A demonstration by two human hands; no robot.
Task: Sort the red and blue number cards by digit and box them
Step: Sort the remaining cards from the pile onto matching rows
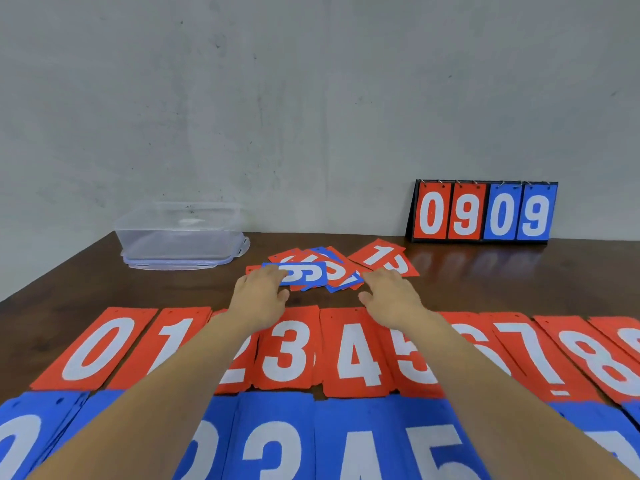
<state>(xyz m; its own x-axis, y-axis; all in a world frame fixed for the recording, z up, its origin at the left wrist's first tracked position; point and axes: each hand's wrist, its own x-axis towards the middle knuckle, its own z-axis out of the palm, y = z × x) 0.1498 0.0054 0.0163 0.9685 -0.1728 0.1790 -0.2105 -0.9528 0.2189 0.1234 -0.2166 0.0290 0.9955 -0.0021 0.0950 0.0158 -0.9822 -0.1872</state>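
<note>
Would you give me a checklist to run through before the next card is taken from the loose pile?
1. The left hand on the top blue card: ok, fingers rest on it.
2. That card's digit read: cannot tell, 6 or 9.
3. The right hand free: ok, open at the edge of the loose pile.
4. The red row and blue row laid out by digit: ok.
5. The clear box open: ok.

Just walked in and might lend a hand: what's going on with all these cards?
A person is sorting number cards on a table. Both hands reach for the loose pile in the middle: the left hand touches the blue card on top, and the right hand is at the pile's right edge. Nearer, a red row and a blue row lie in digit order. The clear box at the back left looks empty.
</note>
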